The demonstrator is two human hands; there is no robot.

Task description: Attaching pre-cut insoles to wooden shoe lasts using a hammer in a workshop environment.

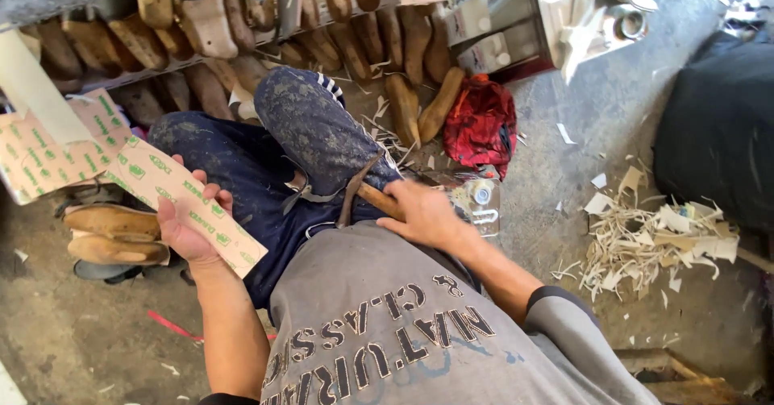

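My left hand (187,226) holds a long tan cardboard sheet (105,166) printed with green marks; the sheet runs from my palm up to the left. My right hand (421,214) grips the wooden handle of a hammer (367,195) that rests on my lap, its dark metal head pointing down beside my knee. I sit with my legs crossed in dark blue stained trousers (310,131) and wear a grey printed shirt.
Several wooden shoe lasts (403,103) line racks ahead and lie on the concrete floor. A red bag (481,123) sits to the right of my knee. A pile of pale paper scraps (653,240) lies right. A dark sack (717,123) stands far right. Two lasts (113,236) lie at left.
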